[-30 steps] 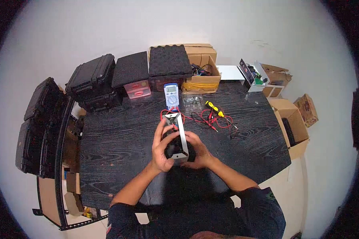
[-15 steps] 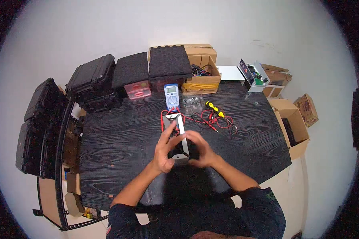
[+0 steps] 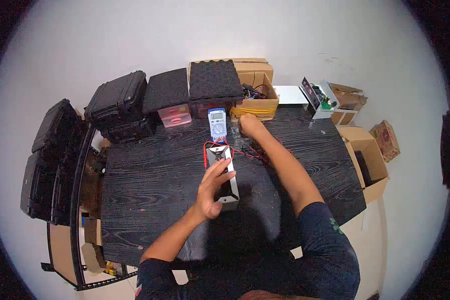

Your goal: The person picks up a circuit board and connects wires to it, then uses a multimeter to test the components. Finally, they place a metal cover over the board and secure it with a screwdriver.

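Observation:
An open white metal housing (image 3: 233, 188) with a dark inside stands near the middle of the table. My left hand (image 3: 209, 192) is over its left side, fingers stretched out and apart; whether they touch it, I cannot tell. Behind the housing lies a blue and white multimeter (image 3: 217, 125) with red leads (image 3: 205, 155) plugged in. My right hand (image 3: 250, 126) reaches forward to the right of the multimeter, at a small clear plastic bag (image 3: 236, 131). Its fingers are curled, and what is in them is hidden. My right forearm covers most of the leads and the yellow tool there.
A cardboard box of cables (image 3: 255, 103) stands behind my right hand. Foam sheets (image 3: 215, 82) and a pink clear case (image 3: 176, 116) are along the back. Black hard cases (image 3: 117, 100) stand at left. An opened device with a green board (image 3: 321, 97) sits at back right.
My right hand has left the housing's right side and moved forward to the small plastic bag by the multimeter. My left hand stays at the housing, with little change.

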Demonstrator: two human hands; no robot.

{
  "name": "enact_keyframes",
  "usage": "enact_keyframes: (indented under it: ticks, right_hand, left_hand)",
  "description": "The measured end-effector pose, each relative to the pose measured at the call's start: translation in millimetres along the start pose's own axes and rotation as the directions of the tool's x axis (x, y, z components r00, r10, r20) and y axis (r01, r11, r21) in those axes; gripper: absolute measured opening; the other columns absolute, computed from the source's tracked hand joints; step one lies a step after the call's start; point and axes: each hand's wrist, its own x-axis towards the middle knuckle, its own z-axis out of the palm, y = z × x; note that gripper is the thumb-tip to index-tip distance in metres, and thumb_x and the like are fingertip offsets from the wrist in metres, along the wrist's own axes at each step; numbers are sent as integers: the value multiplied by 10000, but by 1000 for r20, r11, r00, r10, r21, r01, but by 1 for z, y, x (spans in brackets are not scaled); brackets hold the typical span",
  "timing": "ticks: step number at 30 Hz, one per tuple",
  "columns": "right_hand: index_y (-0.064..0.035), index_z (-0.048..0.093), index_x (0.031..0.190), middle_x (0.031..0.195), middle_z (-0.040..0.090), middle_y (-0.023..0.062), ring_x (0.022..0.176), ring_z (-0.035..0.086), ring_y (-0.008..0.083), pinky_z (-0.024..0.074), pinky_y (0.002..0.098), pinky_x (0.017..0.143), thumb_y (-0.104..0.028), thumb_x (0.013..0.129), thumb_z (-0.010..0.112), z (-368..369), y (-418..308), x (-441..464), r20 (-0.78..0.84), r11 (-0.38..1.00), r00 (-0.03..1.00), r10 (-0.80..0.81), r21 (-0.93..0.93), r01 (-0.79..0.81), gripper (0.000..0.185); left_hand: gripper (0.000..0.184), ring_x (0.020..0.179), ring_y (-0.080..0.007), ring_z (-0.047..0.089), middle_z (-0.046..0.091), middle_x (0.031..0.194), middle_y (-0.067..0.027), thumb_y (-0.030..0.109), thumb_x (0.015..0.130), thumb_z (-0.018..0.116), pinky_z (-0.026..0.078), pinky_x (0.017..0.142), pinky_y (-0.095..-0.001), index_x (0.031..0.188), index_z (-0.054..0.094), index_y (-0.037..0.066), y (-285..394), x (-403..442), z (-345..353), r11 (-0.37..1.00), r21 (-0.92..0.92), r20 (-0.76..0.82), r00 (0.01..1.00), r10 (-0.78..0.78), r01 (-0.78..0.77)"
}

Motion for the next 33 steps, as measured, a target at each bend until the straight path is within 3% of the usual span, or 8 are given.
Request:
enact_keyframes:
  ticks: [6, 18, 21, 24, 27, 29, 31, 33]
  right_hand:
    - [-8, 784, 896, 928, 735, 272, 916, 735, 431, 594, 516, 857, -92, 785, 700, -13, -7, 0, 84, 1000, 996, -4, 5, 4, 164]
    - [46, 760, 900, 978, 735, 287, 952, 737, 438, 595, 518, 873, -89, 807, 698, -16, -15, -1, 69, 997, 995, 74, 8, -75, 175]
    - [37, 761, 903, 979, 738, 281, 939, 739, 432, 597, 513, 873, -117, 796, 727, -5, -12, 2, 42, 998, 998, 43, -48, -41, 191]
    - [25, 758, 951, 963, 745, 262, 904, 734, 447, 591, 520, 866, -145, 781, 757, -15, -11, 0, 116, 1000, 993, 17, -27, -14, 241]
    - [28, 736, 975, 896, 754, 212, 789, 748, 370, 603, 452, 785, -152, 779, 777, -37, -10, -3, 124, 994, 991, -57, 103, 44, 270]
    - [17, 722, 950, 844, 751, 137, 724, 724, 252, 585, 366, 722, -115, 790, 769, -71, -22, -26, -7, 917, 1000, -28, 399, 29, 213]
    - [-1, 718, 927, 819, 742, 69, 707, 699, 156, 567, 299, 690, -81, 798, 760, -81, -35, -54, -69, 735, 997, 31, 678, 24, 157]
    - [-27, 722, 905, 822, 728, 7, 740, 673, 81, 547, 252, 691, -49, 803, 751, -72, -52, -91, -56, 440, 994, 91, 898, 11, 108]
  left_hand:
    - [974, 1436, -459, 439, 472, 1557, -260, 812, 934, 351, 297, 1195, -551, 1364, 630, -16, -6, -2, 0, 1000, -24, 17, 1000, 16, -15]
    - [867, 1426, -474, 448, 473, 1550, -275, 737, 954, 394, 306, 1193, -559, 1379, 626, 18, -8, 0, 0, 998, -28, 4, 999, 52, -52]
    - [867, 1425, -474, 450, 477, 1547, -273, 740, 956, 392, 311, 1189, -562, 1382, 624, 21, -9, -1, 0, 998, -15, 14, 998, 54, -54]
    - [860, 1423, -472, 452, 477, 1549, -264, 739, 960, 390, 318, 1186, -561, 1381, 626, 28, -9, 0, 1, 998, -31, 2, 998, 60, -60]
    - [850, 1421, -471, 453, 476, 1554, -253, 740, 963, 387, 323, 1183, -560, 1382, 627, 40, -7, 0, -1, 999, -30, 13, 999, 46, -45]
    - [849, 1421, -469, 454, 477, 1555, -248, 743, 964, 385, 325, 1182, -559, 1383, 626, 46, -7, -1, -1, 999, -13, 14, 999, 48, -48]
    - [847, 1420, -467, 455, 478, 1555, -245, 744, 965, 383, 327, 1181, -559, 1387, 624, 51, -7, 0, 0, 999, -8, 9, 999, 51, -51]
    - [845, 1418, -466, 457, 481, 1553, -242, 744, 966, 382, 329, 1179, -558, 1393, 620, 55, -7, 0, 0, 999, -11, 7, 999, 52, -52]
